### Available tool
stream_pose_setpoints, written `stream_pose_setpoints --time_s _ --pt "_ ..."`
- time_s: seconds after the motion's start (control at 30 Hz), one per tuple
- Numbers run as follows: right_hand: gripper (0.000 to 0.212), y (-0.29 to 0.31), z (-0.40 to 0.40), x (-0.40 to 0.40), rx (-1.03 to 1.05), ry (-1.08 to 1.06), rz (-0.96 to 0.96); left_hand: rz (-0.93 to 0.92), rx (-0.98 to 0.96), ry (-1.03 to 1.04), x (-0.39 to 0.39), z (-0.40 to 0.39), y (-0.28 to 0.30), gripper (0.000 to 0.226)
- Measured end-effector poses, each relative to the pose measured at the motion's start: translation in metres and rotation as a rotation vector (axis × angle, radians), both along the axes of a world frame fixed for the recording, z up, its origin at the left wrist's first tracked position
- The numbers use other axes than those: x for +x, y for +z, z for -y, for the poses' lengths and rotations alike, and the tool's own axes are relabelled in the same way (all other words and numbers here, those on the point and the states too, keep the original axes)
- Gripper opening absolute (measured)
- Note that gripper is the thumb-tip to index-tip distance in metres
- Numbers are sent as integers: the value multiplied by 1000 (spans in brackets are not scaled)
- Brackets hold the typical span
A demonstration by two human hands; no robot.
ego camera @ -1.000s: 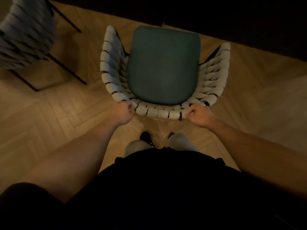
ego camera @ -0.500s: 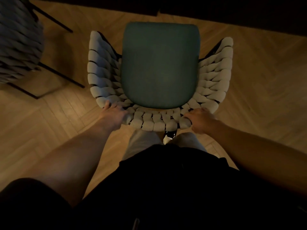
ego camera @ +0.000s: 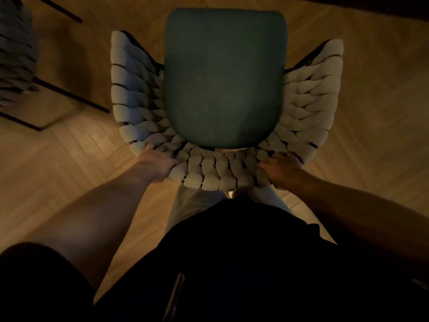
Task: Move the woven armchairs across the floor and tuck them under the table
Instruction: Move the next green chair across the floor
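Note:
A woven armchair (ego camera: 137,108) with pale braided sides and a dark green seat cushion stands right in front of me, seen from above and behind. My left hand (ego camera: 157,163) grips the left part of its woven back rim. My right hand (ego camera: 282,169) grips the right part of that rim. A second woven armchair (ego camera: 16,54) with thin black legs stands at the far left, partly cut off by the frame edge. The dark table edge (ego camera: 383,5) shows only as a shadowed strip at the top right.
Herringbone wood floor (ego camera: 58,173) lies all around the chairs. My legs and dark shirt fill the lower middle, close behind the chair back. A thin dark strap (ego camera: 174,296) hangs at the bottom.
The chair has come closer to me and fills more of the view. My hands have slid outward on the back rim. The table's dark strip has slipped toward the top.

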State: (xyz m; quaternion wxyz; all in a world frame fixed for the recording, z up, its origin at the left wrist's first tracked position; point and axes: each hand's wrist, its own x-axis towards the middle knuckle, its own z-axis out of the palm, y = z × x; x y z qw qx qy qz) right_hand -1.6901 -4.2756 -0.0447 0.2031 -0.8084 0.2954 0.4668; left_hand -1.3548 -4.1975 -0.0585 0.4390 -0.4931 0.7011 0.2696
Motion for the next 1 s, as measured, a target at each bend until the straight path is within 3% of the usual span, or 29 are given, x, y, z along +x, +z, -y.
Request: stream_pose_setpoints --time_s 0.1,0.17,0.47,1.0 --pt "63 0 2 4 35 -22 -39 4 13 13 1 0 0 66" --pt "58 1 5 5 28 -41 -30 6 23 32 1 1 2 65" --pt "52 3 53 10 -27 189 -87 -72 71 299 -22 -29 -4 62" --pt "61 5 159 165 -58 742 -124 -82 44 812 1 -57 -6 62"
